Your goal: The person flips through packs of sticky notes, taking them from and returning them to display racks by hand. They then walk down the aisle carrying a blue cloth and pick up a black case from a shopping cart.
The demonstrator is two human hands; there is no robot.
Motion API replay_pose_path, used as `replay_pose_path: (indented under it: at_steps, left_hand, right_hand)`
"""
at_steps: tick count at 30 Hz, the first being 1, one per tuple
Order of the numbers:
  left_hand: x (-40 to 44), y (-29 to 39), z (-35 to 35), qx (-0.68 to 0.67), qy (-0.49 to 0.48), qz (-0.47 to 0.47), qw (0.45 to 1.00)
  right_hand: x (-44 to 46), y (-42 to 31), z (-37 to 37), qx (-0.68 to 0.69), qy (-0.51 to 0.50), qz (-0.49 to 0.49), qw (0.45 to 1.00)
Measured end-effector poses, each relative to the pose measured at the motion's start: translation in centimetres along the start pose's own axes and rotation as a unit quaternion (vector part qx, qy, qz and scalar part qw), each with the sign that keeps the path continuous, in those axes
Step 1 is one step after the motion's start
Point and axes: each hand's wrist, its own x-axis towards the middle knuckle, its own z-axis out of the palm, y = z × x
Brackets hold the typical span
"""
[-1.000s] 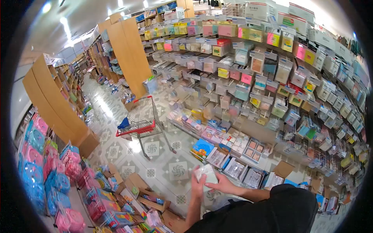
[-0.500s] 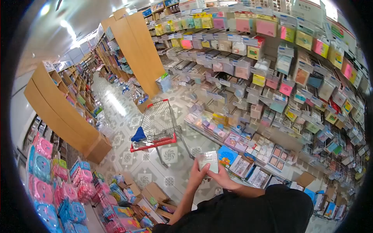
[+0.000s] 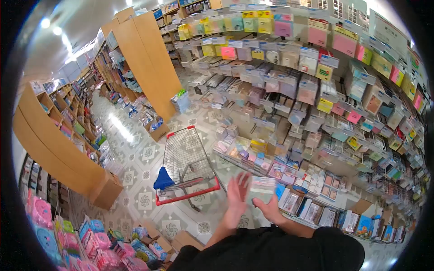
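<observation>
Where the two forearms come together above the patterned floor (image 3: pixel 144 199), we find a pale stack (image 3: pixel 262 189) held in front of the black-clothed body (image 3: pixel 271 248). We note that the right hand (image 3: pixel 270 210) pinches this stack from its near right corner, the thumb lying on the near face; the fingers behind are hidden. The left hand (image 3: pixel 237 194), slightly blurred, is spread with its fingers raised just beside the stack's left edge; we cannot tell whether it touches. Thin layers show along the top edge, but we cannot read what they are or count them.

As for progress, we judge the gathering into one hand to be done: the stack is off any support and apart from the display rack (image 3: pixel 294 86). Setting it down is not yet done, for we see it neither hung among the packets nor resting in the shopping cart (image 3: pixel 187 196), which stands beyond the left hand with a blue item (image 3: pixel 163 179) at its handle end. Open boxes (image 3: pixel 309 211) line the floor to the right.
</observation>
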Motion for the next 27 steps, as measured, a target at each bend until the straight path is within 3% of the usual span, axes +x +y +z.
replay_pose_path:
  at_steps: [2,5,6,8,10,12,16,18,22,25,27]
  left_hand:
    - [1.7,1.8,-0.4,-0.098,-0.003,-0.132,0.986]
    - [3.3,5.2,-1.6,-0.079,-0.015,-0.189,0.979]
    - [4.0,6.1,-2.4,-0.083,-0.016,-0.196,0.977]
    - [6.0,7.6,-4.3,-0.055,-0.069,-0.123,0.988]
    - [6.3,10.4,-3.7,-0.093,-0.069,-0.129,0.985]
    - [6.3,11.6,-3.8,-0.130,-0.061,-0.140,0.980]
    - [5.5,12.4,-4.9,-0.283,-0.051,-0.174,0.942]
    - [5.2,13.0,-4.9,-0.324,-0.026,-0.180,0.928]
    - [4.1,13.1,-5.2,-0.389,-0.048,-0.180,0.902]
    - [3.8,12.3,-5.6,-0.371,-0.057,-0.178,0.910]
    - [3.5,11.7,-5.5,-0.368,-0.042,-0.196,0.908]
  right_hand:
    - [1.2,0.4,2.6,0.039,0.087,0.015,0.995]
    - [3.2,1.0,5.8,-0.011,0.137,-0.023,0.990]
    - [3.9,0.9,7.1,-0.055,0.147,-0.044,0.987]
    - [4.6,0.3,9.5,-0.025,0.162,-0.026,0.986]
    - [5.5,0.2,11.1,0.000,0.175,-0.013,0.985]
    - [5.4,1.5,12.1,-0.096,0.164,-0.004,0.982]
    - [5.2,2.9,14.8,-0.116,0.207,0.004,0.971]
    - [5.1,1.7,16.0,-0.063,0.170,-0.048,0.982]
    - [4.0,1.2,17.0,-0.108,0.193,0.020,0.975]
    - [3.4,0.4,17.0,-0.086,0.219,0.004,0.972]
    - [2.7,0.3,16.7,-0.095,0.182,-0.112,0.972]
